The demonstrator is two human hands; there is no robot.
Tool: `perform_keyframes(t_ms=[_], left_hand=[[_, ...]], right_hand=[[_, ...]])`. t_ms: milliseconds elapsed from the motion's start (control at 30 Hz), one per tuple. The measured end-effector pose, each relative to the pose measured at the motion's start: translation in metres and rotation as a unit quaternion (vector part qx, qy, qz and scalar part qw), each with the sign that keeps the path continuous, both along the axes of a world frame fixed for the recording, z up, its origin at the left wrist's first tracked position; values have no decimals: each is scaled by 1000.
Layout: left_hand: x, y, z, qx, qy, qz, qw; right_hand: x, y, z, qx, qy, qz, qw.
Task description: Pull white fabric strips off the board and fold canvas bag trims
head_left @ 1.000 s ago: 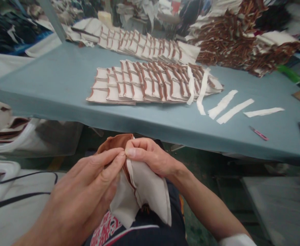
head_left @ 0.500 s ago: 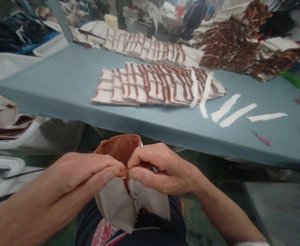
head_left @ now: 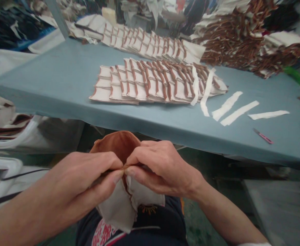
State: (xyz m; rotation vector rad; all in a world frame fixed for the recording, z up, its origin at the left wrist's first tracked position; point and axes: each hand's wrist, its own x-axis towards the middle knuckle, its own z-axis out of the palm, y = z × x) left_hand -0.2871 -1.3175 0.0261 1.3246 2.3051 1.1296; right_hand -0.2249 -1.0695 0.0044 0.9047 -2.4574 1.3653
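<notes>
Over my lap I hold a sewn fabric piece (head_left: pixel 117 208), cream on one side, with brown cloth (head_left: pixel 117 145) showing inside its open upper end. My left hand (head_left: pixel 88 184) pinches the brown edge between thumb and forefinger. Right beside it, my right hand (head_left: pixel 160 169) pinches the same edge, the two thumb tips almost touching. A seam runs down the cream side below my fingers. What lies under my curled right fingers is hidden.
Ahead, a blue-grey table (head_left: pixel 49 75) bears overlapping rows of cream-and-brown pieces (head_left: pixel 150 80), white strips (head_left: pixel 239 112) and pink-handled snips (head_left: pixel 263 136). A tall brown-and-cream pile (head_left: pixel 232 44) stands at the back right. A white bin (head_left: pixel 13 136) is at the left.
My thumbs have come closer together on the brown edge, covering the bit that showed between them. The far side of the opening has rounded out. The view has shifted slightly.
</notes>
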Motion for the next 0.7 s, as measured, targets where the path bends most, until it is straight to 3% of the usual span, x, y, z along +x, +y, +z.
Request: perform_keyframes(t_ms=[67,133,233,333,533,700], left_hand=[[3,1,-8,26,-61,-17,998],[8,4,-20,73,-172,4,982],[18,13,-35,156,-343,36,925],[24,19,-44,210,-411,59,885],[21,8,-56,203,-362,48,908],[9,9,-41,92,-268,41,958]], right_hand=[[-2,-1,-3,-60,-78,19,995],[-5,-4,-7,-124,-192,41,973],[-10,-8,-11,-205,-321,63,923],[-13,-10,-10,-247,-365,73,895],[-14,-5,-4,-196,-357,51,912],[-8,2,2,-113,-295,58,947]])
